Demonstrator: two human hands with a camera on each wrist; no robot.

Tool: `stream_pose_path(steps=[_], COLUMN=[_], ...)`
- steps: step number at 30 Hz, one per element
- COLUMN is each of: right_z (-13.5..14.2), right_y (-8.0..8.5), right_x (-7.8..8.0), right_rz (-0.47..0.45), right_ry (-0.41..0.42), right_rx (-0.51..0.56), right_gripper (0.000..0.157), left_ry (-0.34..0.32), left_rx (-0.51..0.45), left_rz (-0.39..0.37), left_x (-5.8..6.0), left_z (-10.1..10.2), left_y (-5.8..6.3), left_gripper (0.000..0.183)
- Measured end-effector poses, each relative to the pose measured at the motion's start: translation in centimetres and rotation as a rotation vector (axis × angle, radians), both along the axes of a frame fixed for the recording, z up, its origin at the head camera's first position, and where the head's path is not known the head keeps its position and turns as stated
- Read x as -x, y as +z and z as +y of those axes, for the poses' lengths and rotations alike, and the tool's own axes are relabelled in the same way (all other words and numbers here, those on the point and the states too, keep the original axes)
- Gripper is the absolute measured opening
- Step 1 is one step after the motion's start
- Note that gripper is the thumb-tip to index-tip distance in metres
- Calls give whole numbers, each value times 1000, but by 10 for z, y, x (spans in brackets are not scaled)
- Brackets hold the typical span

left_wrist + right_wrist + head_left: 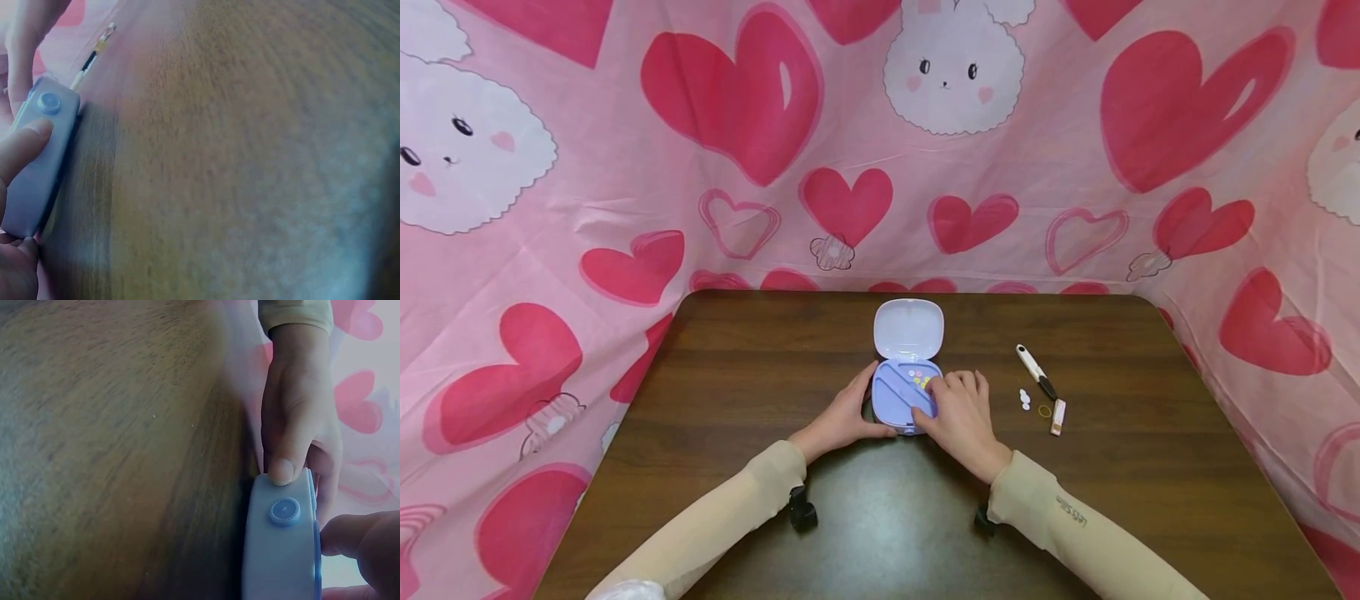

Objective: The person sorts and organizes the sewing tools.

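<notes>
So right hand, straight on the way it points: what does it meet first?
Likely the small yellow pieces in the open box, just ahead of the right hand; depth is unclear, so a finger may already touch them.

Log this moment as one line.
left hand: grips blue case | right hand: over case, grip unclear | lid: open | yellow pieces: inside case | white-black tool: on table
</notes>
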State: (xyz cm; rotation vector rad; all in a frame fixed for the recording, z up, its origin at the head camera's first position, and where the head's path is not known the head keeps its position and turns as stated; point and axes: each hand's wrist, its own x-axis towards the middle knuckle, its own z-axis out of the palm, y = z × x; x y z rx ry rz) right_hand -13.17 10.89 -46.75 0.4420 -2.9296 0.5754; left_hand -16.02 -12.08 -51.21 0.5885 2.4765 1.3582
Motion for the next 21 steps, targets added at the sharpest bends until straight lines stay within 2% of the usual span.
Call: stream_pose_path(steps=[11,21], right_z=[1,6], right_y=[-2,-7], right_x=[0,0], right_rz=[0,55], right_ry=[2,23], right_rx=[-2,-2], right_gripper=[38,40], left_ry=[-7,-3], left_rx=[-5,11], left_rz=[3,-16], left_x=[0,-1], left_z=[0,1], left_y=[1,2], left_gripper=[118,118])
